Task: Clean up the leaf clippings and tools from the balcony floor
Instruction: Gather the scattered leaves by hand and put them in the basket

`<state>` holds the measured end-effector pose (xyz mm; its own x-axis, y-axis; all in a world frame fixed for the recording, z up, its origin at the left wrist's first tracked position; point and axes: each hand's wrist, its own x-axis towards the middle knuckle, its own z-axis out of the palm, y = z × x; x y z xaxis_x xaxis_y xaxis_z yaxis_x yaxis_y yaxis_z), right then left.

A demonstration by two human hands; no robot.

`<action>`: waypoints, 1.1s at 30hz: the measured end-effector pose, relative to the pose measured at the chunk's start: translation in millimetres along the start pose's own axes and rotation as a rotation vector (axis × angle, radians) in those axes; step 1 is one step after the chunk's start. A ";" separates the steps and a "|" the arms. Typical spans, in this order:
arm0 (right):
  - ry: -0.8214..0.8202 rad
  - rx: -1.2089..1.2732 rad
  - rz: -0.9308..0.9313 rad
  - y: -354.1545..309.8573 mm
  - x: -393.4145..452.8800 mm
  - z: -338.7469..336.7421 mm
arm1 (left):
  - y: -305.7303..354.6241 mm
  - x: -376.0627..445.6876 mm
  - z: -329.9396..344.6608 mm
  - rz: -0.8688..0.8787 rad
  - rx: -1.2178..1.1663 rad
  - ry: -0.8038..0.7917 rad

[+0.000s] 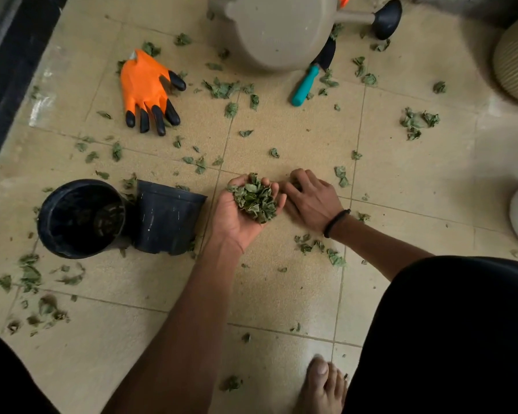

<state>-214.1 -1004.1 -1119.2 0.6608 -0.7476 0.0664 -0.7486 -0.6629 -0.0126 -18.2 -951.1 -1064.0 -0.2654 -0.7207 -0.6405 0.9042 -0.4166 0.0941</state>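
Clippings [222, 88] litter the tiled floor [281, 294] around you; the upright black pot [81, 218] stands near. Your left hand [240, 210] cups a leaf pile [254, 200], fingers half-curled; your right hand [311, 198] pinches scraps off the tile. Tipping the handful potward looks next.

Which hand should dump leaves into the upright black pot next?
Left. The left hand already cups a pile of leaf clippings and is nearer the upright black pot; the right hand is gathering on the floor.
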 end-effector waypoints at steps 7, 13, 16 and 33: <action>0.094 0.408 0.480 1.5 24.7 -17.3 | 3.9 5.5 -7.5 0.060 -0.020 0.009; 0.558 1.384 1.120 -26.6 50.8 -81.8 | -16.5 10.7 7.9 0.076 -0.026 0.002; 0.622 1.269 0.959 -56.6 52.8 -97.1 | -37.0 10.2 17.3 0.020 -0.023 0.024; -0.044 0.284 0.780 -70.1 6.3 -60.2 | -53.4 17.4 32.1 -0.091 0.321 0.097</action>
<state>-160.7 -959.8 -1057.9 -0.0362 -0.9938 -0.1046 -0.9547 0.0654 -0.2903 -81.8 -959.2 -1055.7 -0.2933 -0.6228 -0.7253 0.7229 -0.6410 0.2581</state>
